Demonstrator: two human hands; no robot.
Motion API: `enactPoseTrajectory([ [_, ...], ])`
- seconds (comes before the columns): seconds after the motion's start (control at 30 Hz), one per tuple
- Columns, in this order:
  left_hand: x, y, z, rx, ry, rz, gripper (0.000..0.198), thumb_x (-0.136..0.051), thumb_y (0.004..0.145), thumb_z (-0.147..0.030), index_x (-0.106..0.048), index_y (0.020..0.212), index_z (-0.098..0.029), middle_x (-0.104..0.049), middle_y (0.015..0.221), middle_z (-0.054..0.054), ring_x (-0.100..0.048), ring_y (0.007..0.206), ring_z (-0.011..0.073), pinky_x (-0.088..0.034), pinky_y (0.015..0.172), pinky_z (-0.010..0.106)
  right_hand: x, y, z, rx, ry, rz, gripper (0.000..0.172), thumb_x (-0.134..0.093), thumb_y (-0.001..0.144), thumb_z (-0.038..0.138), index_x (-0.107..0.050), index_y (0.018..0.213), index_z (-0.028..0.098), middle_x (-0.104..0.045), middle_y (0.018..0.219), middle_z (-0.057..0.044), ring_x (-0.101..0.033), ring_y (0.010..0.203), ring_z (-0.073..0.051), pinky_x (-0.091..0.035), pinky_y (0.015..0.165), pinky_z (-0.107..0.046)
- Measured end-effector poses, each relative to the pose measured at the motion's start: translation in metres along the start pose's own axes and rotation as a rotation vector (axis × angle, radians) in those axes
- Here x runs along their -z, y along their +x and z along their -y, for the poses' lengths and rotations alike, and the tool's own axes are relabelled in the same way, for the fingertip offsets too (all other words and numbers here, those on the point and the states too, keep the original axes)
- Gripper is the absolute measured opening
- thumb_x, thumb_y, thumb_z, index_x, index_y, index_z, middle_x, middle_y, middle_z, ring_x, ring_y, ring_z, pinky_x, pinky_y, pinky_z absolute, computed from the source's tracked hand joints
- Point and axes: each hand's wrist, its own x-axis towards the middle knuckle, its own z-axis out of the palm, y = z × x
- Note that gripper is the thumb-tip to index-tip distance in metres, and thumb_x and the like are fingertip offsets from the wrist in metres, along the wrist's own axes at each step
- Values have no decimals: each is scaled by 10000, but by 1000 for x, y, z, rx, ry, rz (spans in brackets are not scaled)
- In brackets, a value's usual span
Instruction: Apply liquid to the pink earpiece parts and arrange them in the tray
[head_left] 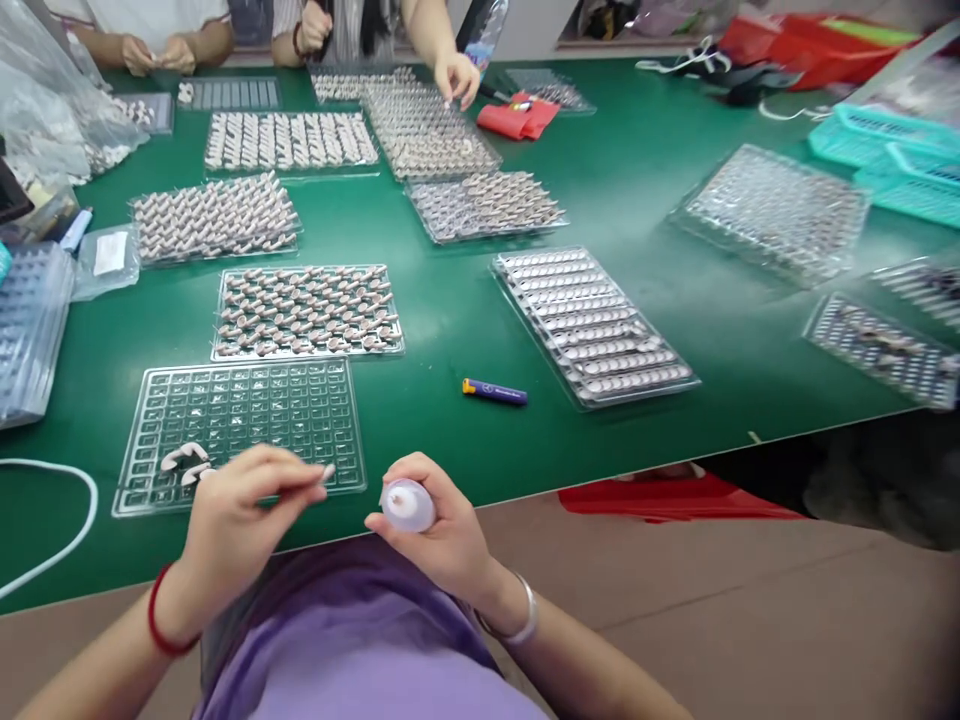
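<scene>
My left hand (238, 515) pinches a small white piece (328, 472) between thumb and fingertips; the fingers hide part of it. In my right hand (454, 535) is a small, pale translucent squeeze bottle (409, 507), its tip facing up toward me. The two hands are apart over the table's near edge. Under and behind my left hand lies a clear plastic tray (247, 400) with rows of small pockets. A few white curved pieces (182, 456) rest in its lower left, partly covered by my hand.
Trays of small parts (307, 310) cover much of the green table (442, 320). A purple lighter (495, 392) lies right of centre, near a slanted tray (592, 325). Across the table, other people's hands (456, 78) work over trays. A white cable (82, 520) curves at left; turquoise baskets (892, 150) stand right.
</scene>
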Motion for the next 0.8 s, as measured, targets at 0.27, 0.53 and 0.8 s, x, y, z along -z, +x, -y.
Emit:
enactPoseTrajectory([
  [0.27,-24,112,58,-152,342,115,146,-608,861,-217,-748,825,-190,-740,861,30,-676,785,170,-518,726,268,-3,2,-6,-102,54,-61,249,-750,764,224,-558,921,240,-578,827,26,-521,655,-118,-429,589,-217],
  [0.53,-27,116,66,-164,476,214,198,-543,881,-190,-732,821,-193,-732,898,46,-671,801,186,-495,700,279,-3,4,-8,-103,87,-54,242,-745,758,216,-563,914,246,-574,810,33,-518,645,-115,-430,583,-205],
  [0.8,-26,113,67,-128,470,221,156,-607,835,-131,-732,784,-209,-720,887,22,-665,799,163,-510,728,268,-7,0,-9,-86,49,-69,199,-740,778,264,-580,893,236,-571,767,27,-518,606,-119,-439,541,-193],
])
